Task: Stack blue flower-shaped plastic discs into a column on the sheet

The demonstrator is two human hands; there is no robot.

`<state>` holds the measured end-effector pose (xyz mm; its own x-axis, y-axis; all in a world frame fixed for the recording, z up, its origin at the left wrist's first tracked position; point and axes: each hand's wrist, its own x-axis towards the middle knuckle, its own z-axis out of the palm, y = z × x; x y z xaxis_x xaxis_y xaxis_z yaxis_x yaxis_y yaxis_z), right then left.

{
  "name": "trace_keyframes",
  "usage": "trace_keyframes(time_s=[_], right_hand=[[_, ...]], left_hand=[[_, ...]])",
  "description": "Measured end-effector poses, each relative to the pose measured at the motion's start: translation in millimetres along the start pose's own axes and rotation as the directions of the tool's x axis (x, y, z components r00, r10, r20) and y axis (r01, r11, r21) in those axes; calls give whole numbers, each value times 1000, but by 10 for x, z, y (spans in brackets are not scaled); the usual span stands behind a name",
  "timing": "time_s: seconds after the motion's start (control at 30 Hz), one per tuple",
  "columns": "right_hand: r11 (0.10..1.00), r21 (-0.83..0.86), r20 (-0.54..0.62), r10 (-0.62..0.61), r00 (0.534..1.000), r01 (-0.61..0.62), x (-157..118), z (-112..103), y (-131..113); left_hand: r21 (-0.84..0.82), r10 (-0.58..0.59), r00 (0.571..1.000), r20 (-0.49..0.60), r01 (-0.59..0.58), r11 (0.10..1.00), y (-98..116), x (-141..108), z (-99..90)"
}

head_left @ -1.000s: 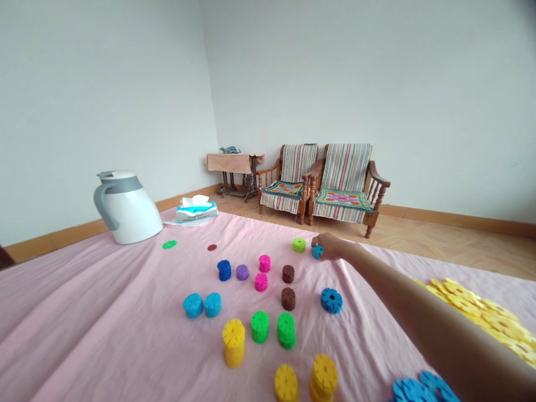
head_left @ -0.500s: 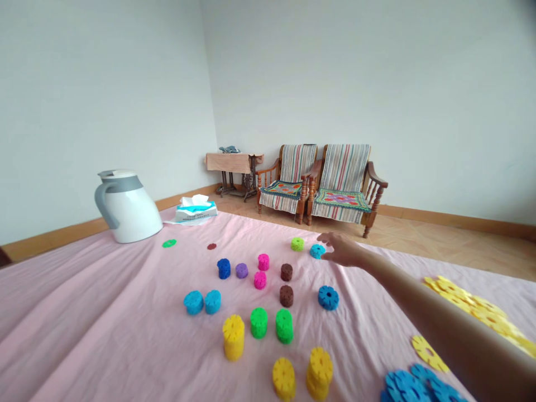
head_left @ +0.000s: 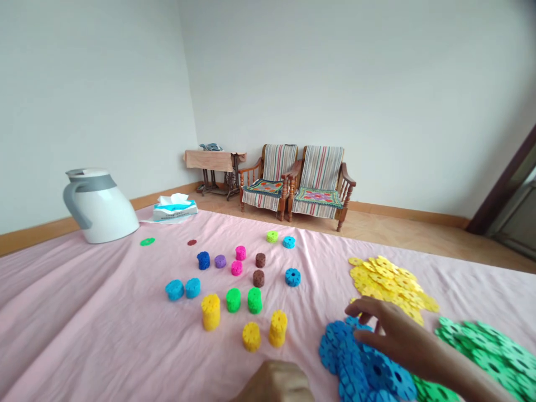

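My right hand spreads its fingers over a heap of loose blue plastic flower-shaped discs, its fingertips on or just above them. At the bottom edge, my left hand shows only as knuckles, close to a short yellow stack. Whatever it may hold is hidden. Stacks of discs in many colours stand on the pink sheet, including a tall yellow stack and a green stack. To the right lie a yellow disc heap and a green disc heap.
A tilted white kettle and a tissue box stand at the sheet's far left edge. Beyond the sheet are a tan floor, a treadle sewing table, and two striped wooden armchairs. A dark door frame stands at the right.
My right hand has come back from the far small blue stack to the near blue heap. My left hand has entered at the bottom. The view has swung right, showing more of the disc heaps.
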<state>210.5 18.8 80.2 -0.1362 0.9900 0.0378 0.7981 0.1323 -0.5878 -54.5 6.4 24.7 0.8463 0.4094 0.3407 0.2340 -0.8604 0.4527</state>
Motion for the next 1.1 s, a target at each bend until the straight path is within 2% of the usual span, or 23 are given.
trace_keyframes(time_s=[0.07, 0.13, 0.27, 0.3, 0.37, 0.43, 0.57, 0.67, 0.77, 0.9, 1.1], right_hand=[[1000, 9, -41, -11, 999, 11, -79, 46, 7], [999, 18, -88, -35, 996, 36, -81, 100, -6], [997, 59, -233, -33, 972, 48, 40, 241, 0], [997, 70, -272, -17, 962, 37, 72, 281, 16], [995, 94, -317, 9, 948, 22, 118, 354, 57], [991, 128, -322, 19, 947, 24, 135, 403, 93], [979, 200, -336, 38, 941, 31, 129, 425, 117], [977, 211, -344, 41, 938, 34, 134, 432, 122], [982, 185, -343, 28, 939, 38, 146, 456, 138], [987, 162, -338, 31, 941, 25, 154, 485, 163], [987, 162, -332, 38, 943, 17, 156, 485, 171]], left_hand=[[26, -27, 998, -57, 28, 999, 37, 78, -35], [60, -73, 987, -142, 82, 995, 121, 154, -169], [113, -192, 922, -336, 242, 964, 206, 469, -690], [138, -262, 894, -364, 329, 934, 160, 601, -829], [239, -418, 845, -333, 504, 830, -37, 903, -1057], [283, -497, 811, -307, 577, 766, -339, 1202, -1184], [373, -620, 743, -251, 666, 646, -950, 1617, -1179], [425, -695, 692, -198, 699, 575, -1219, 1772, -1087], [463, -736, 657, -161, 709, 532, -1357, 1874, -1007], [499, -760, 635, -136, 707, 501, -1514, 1977, -935], [531, -741, 649, -171, 694, 486, -1715, 1939, -888]])
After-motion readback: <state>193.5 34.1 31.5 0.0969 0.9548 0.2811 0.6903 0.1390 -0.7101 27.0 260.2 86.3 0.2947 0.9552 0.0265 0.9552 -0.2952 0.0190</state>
